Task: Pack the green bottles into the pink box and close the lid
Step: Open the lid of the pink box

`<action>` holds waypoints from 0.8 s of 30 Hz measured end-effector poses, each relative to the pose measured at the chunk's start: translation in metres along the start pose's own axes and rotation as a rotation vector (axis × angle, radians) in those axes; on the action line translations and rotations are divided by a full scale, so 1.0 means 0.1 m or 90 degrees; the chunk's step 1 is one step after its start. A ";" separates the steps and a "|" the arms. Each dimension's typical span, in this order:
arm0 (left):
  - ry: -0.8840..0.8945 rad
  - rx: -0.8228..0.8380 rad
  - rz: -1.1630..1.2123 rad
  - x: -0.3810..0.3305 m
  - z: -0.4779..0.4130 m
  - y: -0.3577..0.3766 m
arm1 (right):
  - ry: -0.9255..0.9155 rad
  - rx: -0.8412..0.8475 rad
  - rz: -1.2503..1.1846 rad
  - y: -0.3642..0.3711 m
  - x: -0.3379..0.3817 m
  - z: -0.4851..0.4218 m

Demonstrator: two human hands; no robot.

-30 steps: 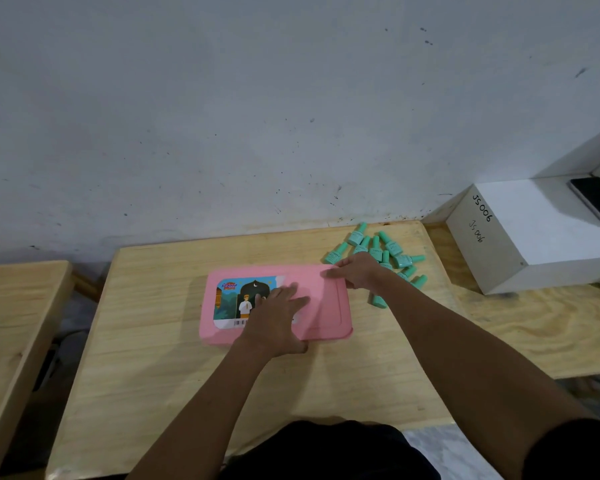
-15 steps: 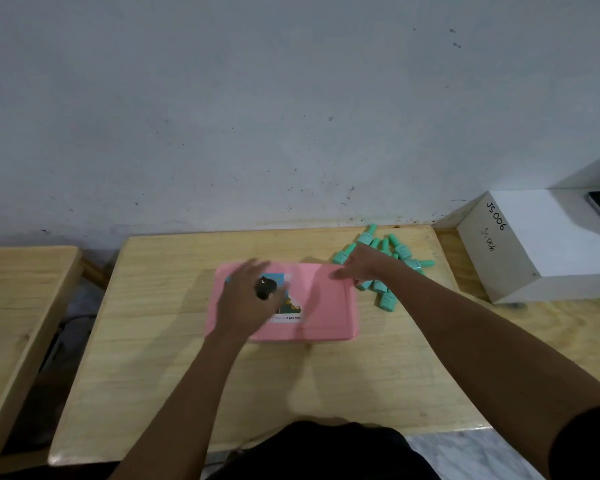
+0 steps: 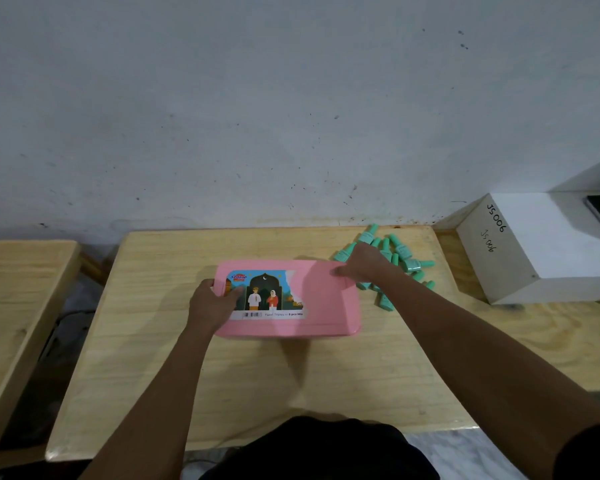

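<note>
1. The pink box [image 3: 326,306] lies flat in the middle of the table [image 3: 257,375], long axis left to right, lid on, label up and reading toward me.
2. The green bottles [image 3: 407,259] lie on their sides in a loose heap at the table's far right corner, pointing all ways, just beside the box's right end.
3. Bare wood lies open in front of the box and to its left; a white box [image 3: 551,244] sits further right.
4. My left hand [image 3: 212,306] grips the box's left end, thumb on the label. My right hand [image 3: 364,265] pinches its far right corner, thumb on top.
</note>
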State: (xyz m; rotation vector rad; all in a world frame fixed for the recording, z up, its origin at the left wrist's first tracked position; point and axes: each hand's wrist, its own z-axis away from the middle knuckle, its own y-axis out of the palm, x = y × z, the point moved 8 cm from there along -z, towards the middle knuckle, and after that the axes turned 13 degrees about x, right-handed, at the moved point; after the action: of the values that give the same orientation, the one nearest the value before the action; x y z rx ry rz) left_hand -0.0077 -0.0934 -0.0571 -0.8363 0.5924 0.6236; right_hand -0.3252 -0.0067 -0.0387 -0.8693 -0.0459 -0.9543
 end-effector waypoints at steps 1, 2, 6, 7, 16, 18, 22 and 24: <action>0.000 -0.004 -0.001 -0.01 0.01 0.01 | -0.004 -0.016 -0.016 0.01 -0.03 0.01; 0.004 -0.013 -0.011 -0.03 0.03 0.02 | -0.001 -0.029 -0.024 0.02 -0.07 0.02; 0.046 -0.061 -0.160 -0.14 0.10 0.10 | 0.007 -0.049 -0.080 0.19 -0.32 0.18; 0.049 -0.051 -0.173 -0.14 0.09 0.15 | 0.007 -0.047 -0.093 0.23 -0.37 0.21; 0.050 -0.021 -0.173 -0.10 0.00 0.22 | 0.015 -0.035 -0.198 0.37 -0.47 0.29; 0.029 -0.047 -0.216 -0.14 0.05 0.24 | 0.016 -0.048 -0.194 0.37 -0.48 0.33; 0.213 -0.053 -0.414 -0.58 0.38 0.62 | -0.022 0.015 -0.455 0.49 -0.59 0.41; 0.360 0.094 -0.489 -0.76 0.61 1.15 | -0.064 0.068 -0.616 0.58 -0.65 0.52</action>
State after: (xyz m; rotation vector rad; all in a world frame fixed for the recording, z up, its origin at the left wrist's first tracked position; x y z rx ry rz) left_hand -0.1254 -0.0042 -0.0279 -1.0178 0.7461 -0.3699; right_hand -0.3054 0.0889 -0.0662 -0.7870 -0.6449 -1.7827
